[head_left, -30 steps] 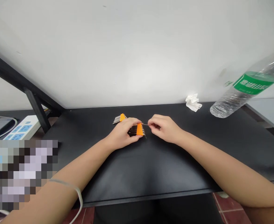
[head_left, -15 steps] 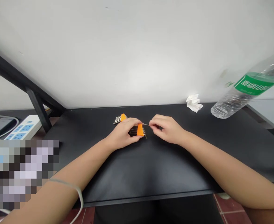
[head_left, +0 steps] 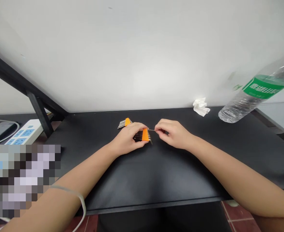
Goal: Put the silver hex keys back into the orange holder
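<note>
Orange holder (head_left: 145, 134) over bench (head_left: 161, 180), gripped in L hand (head_left: 126, 138) fingers; R hand (head_left: 172, 133) fingers pinch thin rod (head_left: 151, 130) at holder's back corner. Step: prob. working rod; next needs L steady, R in line.

indoors, home or office too close to call: white wall (head_left: 142, 58) rising behind the black table (head_left: 154, 177), red floor tiles (head_left: 240, 212) below it, power strip (head_left: 23, 133) off its left!

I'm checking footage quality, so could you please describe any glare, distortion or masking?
Head view throughout: bright patch on the wall; sheen on the black tabletop; bottle slanting near the right edge, perhaps from lens distortion; pixelated block at lower left.
</note>
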### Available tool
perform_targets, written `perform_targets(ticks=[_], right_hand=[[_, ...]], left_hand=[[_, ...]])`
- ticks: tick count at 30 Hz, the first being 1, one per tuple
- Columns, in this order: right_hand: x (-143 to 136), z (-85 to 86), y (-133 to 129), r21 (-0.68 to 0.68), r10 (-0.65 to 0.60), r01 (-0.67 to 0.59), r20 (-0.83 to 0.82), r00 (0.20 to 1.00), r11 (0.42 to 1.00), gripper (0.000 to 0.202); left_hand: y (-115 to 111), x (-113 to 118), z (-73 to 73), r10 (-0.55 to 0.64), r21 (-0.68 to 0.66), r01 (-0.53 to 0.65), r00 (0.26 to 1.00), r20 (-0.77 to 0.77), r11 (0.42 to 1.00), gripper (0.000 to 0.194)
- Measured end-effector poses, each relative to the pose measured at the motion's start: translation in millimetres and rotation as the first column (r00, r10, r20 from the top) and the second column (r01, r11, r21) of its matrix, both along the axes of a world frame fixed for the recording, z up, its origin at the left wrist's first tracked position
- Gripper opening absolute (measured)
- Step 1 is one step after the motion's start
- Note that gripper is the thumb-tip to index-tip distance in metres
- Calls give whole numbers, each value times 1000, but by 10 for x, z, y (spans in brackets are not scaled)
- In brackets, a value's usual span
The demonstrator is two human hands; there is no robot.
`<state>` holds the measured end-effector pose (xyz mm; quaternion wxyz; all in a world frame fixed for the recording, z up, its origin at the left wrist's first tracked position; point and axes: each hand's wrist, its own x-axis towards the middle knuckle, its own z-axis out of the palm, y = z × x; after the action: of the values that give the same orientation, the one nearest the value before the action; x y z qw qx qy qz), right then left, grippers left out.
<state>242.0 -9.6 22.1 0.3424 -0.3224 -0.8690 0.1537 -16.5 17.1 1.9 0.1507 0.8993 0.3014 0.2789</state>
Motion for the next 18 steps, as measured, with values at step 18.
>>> perform_targets(ticks=[18], right_hand=[[-12, -6, -9, -40, -14, 12, -43, 999, 999, 15]], left_hand=[[-11, -1, 2, 26, -49, -27, 1000, -8, 998, 45]])
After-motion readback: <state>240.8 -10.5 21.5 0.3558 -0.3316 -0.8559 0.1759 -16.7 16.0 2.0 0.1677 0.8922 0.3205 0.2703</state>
